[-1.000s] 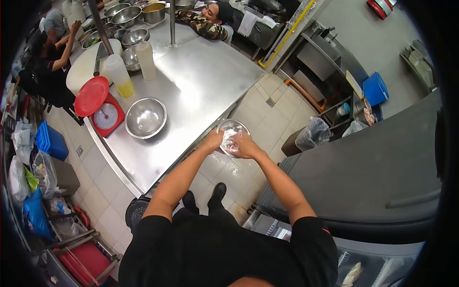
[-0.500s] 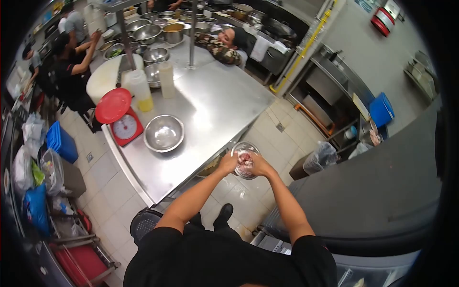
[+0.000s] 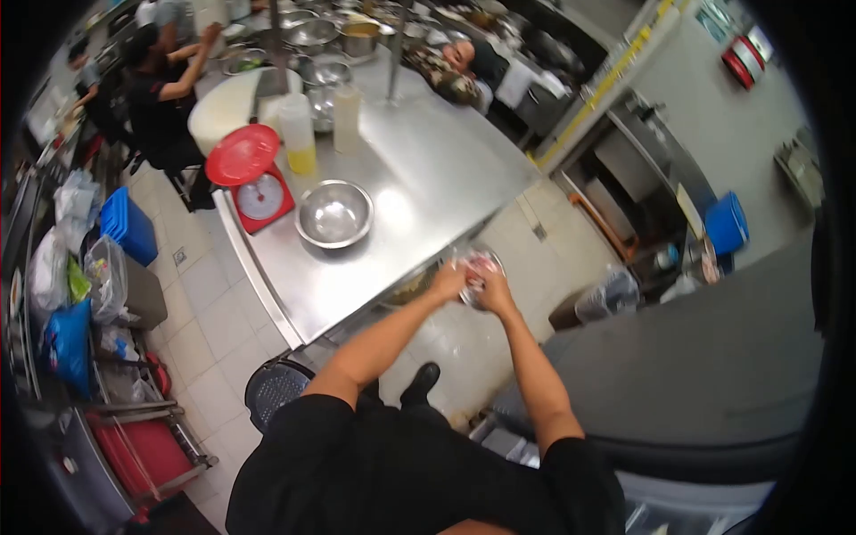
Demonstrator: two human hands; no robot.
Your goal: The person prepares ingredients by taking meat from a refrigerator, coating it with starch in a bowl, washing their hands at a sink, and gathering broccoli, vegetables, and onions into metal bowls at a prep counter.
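Note:
A small round bowl (image 3: 496, 259) with pinkish raw meat pieces (image 3: 480, 267) in it is held in front of me, beyond the steel table's near edge and above the floor. My left hand (image 3: 448, 282) grips its left side and my right hand (image 3: 493, 292) grips the right, both fingers curled at the rim. Motion blur hides the finger detail and the bowl's exact material. On the steel table (image 3: 428, 178) stand an empty metal bowl (image 3: 334, 214) and a red kitchen scale (image 3: 260, 198) with a red pan.
Two squeeze bottles (image 3: 298, 134) stand behind the metal bowl, near a round white board (image 3: 218, 111). Co-workers (image 3: 165, 98) are at the far left and across the table. A grey surface (image 3: 669, 374) lies right. Below the table's left corner is a black perforated bin (image 3: 276, 392).
My view has shifted, so the table and its contents appear further right and the surroundings have tilted a little. Both hands still hold the bowl, which now sits slightly higher in view.

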